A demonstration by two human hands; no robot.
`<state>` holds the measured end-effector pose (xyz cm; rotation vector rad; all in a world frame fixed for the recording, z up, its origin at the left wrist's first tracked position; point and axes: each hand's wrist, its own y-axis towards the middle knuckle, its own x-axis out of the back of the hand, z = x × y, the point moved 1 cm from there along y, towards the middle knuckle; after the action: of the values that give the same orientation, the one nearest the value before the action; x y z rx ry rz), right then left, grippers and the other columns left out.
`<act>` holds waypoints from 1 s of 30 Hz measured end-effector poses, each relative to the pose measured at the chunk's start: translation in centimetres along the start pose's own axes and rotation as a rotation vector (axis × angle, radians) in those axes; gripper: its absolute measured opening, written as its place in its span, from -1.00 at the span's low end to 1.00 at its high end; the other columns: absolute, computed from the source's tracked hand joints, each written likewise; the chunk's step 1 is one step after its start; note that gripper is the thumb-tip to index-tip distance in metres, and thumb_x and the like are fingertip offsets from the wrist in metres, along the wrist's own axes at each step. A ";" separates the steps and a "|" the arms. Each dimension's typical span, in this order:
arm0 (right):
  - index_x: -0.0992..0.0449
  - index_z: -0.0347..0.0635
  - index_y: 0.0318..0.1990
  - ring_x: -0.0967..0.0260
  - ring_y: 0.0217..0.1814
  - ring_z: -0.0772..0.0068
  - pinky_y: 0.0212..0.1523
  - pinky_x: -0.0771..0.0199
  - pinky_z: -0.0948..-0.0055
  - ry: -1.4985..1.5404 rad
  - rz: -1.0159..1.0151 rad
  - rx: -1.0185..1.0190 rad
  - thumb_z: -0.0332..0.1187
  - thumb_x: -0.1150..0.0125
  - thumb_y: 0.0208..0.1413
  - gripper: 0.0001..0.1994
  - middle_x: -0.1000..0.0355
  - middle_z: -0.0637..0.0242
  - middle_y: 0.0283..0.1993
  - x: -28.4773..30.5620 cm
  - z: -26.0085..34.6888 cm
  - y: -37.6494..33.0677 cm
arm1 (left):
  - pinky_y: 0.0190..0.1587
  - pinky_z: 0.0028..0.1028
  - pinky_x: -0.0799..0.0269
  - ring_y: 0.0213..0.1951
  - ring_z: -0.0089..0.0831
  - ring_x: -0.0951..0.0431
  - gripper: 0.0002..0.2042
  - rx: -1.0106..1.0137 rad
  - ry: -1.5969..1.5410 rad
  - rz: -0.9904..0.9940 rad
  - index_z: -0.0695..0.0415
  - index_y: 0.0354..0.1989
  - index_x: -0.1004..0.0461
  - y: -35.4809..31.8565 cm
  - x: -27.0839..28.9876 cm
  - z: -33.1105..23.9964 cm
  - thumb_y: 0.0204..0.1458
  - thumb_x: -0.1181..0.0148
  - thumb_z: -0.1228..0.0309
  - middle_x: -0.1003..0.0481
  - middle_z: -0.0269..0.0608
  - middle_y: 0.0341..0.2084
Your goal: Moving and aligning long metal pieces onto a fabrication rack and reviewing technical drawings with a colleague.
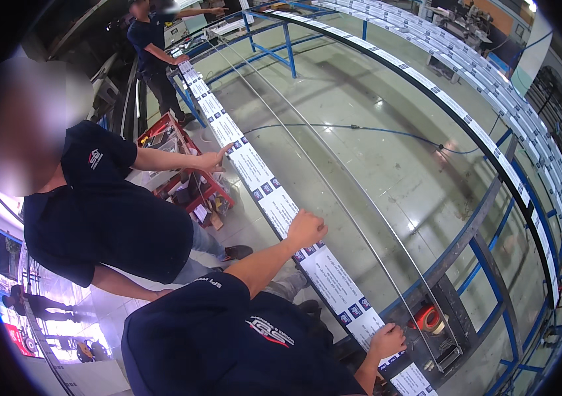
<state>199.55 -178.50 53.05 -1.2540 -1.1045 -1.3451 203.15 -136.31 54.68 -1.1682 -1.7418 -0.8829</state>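
A long, narrow bar (330,277) covered in white film with dark blue printed blocks runs from the far left to the near right. My left hand (307,228) is closed over its middle stretch, fingers curled at the far edge. Farther along toward me, my right hand (388,341) grips the same bar near its close end, fingers bent round the edge. Undersides of both hands are hidden. A co-worker's hand (213,160) touches the bar to the left of mine, and a second person's hand (180,59) rests at its far end.
Two thin metal rails (333,173) run alongside the bar. A red and yellow tape roll (428,319) lies on the dark frame near my right hand. Blue metal stands (292,53) hold many film-covered bars (419,33) at right. A red cart (218,193) stands left, and a blue hose (353,127) crosses the floor.
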 end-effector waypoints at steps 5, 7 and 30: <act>-0.57 -0.26 -0.34 -0.43 -0.14 -0.02 -0.03 -0.23 -0.02 0.003 -0.039 0.015 -0.18 0.09 0.19 -0.64 -0.54 0.09 -0.25 -0.1 -0.2 -0.1 | -0.04 -0.24 -0.27 -0.32 -0.14 -0.54 -0.69 0.026 0.035 0.044 0.11 -0.60 -0.55 -0.1 -0.3 -0.1 0.07 -0.09 0.20 -0.56 -0.12 -0.56; -0.57 -0.26 -0.35 -0.43 -0.15 -0.02 -0.03 -0.23 -0.02 -0.003 -0.050 0.021 -0.19 0.08 0.19 -0.65 -0.54 0.10 -0.26 -0.1 -0.3 -0.1 | -0.03 -0.24 -0.27 -0.31 -0.14 -0.54 -0.70 0.025 0.028 0.055 0.11 -0.60 -0.56 0.0 -0.2 -0.2 0.07 -0.10 0.20 -0.56 -0.12 -0.55; -0.58 -0.29 -0.35 -0.41 -0.15 -0.08 -0.08 -0.23 -0.03 0.053 -0.036 0.016 -0.18 0.12 0.18 -0.62 -0.54 0.06 -0.28 0.2 0.1 -0.1 | -0.10 -0.26 -0.28 -0.37 -0.18 -0.49 -0.72 0.008 0.042 -0.003 0.06 -0.65 -0.48 -0.2 -0.5 0.3 0.03 -0.11 0.22 -0.48 -0.17 -0.63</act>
<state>199.44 -178.38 53.24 -1.1850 -1.1037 -1.3859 202.97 -136.31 54.07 -1.1337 -1.7126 -0.8954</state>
